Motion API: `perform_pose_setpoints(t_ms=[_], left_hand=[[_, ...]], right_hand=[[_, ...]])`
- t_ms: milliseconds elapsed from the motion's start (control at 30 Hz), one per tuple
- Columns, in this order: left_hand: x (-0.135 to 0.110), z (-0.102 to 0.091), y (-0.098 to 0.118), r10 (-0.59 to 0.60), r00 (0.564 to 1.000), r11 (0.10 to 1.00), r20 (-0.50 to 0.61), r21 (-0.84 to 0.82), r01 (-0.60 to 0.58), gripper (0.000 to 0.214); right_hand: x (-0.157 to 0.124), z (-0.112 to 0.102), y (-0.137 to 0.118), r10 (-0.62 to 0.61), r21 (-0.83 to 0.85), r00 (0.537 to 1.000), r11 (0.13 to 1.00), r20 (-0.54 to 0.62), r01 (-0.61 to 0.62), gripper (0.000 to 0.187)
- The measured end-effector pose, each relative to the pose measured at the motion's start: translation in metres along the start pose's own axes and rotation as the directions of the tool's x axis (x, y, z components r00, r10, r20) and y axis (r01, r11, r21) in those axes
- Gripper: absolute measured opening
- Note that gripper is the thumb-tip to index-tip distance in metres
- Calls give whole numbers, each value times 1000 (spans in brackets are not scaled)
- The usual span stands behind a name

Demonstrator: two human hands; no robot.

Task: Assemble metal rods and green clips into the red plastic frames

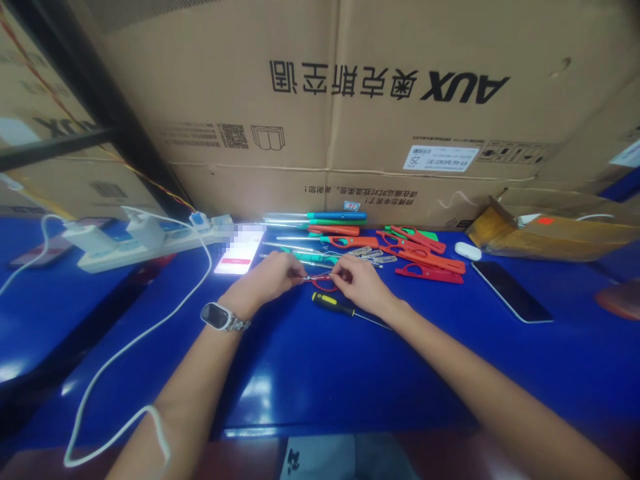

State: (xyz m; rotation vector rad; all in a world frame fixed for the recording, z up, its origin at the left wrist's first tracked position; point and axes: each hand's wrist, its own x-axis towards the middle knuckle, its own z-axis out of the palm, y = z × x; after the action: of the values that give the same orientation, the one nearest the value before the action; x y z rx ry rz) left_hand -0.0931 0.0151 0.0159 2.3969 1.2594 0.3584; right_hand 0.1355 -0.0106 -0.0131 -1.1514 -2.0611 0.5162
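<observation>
The fingers (296, 269) of the left hand (273, 275) and those of the right hand (360, 283) are pinched closed from either side on a red-handled tool (323, 281). It is a small piece with a thin metal shaft and a red loop, held low over the blue bench (300, 373) at the middle of the view. What exactly each fingertip presses on is too small to tell. A watch (217, 315) sits on the left wrist.

Just under the right hand lies a screwdriver (331, 303) with a black and yellow handle, its shaft running beneath the wrist. Behind the hands lies a spread of long red and green tools (400, 245) with metal stems, some overlapping. Just beside the left hand, toward the back, a lit phone (239, 250) lies flat. Left of it is a white power strip (135, 240) with chargers plugged in, and a white cable (125, 347) loops from it across the bench toward the near edge. To the right lie a white earbud case (467, 251), a dark phone (510, 290) and a brown package (550, 233). A large cardboard box (350, 100) stands along the back.
</observation>
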Motion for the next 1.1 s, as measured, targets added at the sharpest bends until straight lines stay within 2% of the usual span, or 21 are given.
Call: perform_pose_setpoints(t_ms=[100,200,333,467,633,700,767,900,967,1033,1100], left_hand=[[-1,3,3,-29,999,999,-31,-19,29,20],[-1,3,7,-4,996,1000,-91,-15,2,23],[2,-3,10,64,981,996,-184,65,-53,20],[3,-11,2,23,951,993,-309,121,16,22],[2,-11,-9,-50,956,991,-290,105,84,17],[2,-10,-12,-60,951,992,-303,88,90,17],[2,-10,-13,-63,939,993,-337,72,92,16],[3,-9,-8,-10,940,995,-341,86,42,16],[5,-6,-3,30,947,995,-320,100,2,18],[7,-2,2,55,950,995,-308,93,-28,19],[7,1,6,70,952,996,-297,77,-49,19]], right_hand=[[-2,-11,-3,12,76,997,997,-78,-6,12],[-4,-23,-1,41,103,990,994,-135,-27,11],[-2,-30,4,77,90,993,994,-86,-69,10],[13,-27,3,45,-18,999,999,3,-44,9],[53,-16,-3,-34,-273,986,959,165,79,8],[70,-17,-4,-12,-338,969,936,245,97,11],[81,-22,-4,57,-360,956,931,287,53,11],[79,-35,-2,130,-375,911,926,391,29,12],[71,-36,-1,145,-441,916,897,375,39,10],[64,-34,-1,142,-507,942,861,304,34,4],[61,-30,-1,155,-527,956,850,250,0,7]])
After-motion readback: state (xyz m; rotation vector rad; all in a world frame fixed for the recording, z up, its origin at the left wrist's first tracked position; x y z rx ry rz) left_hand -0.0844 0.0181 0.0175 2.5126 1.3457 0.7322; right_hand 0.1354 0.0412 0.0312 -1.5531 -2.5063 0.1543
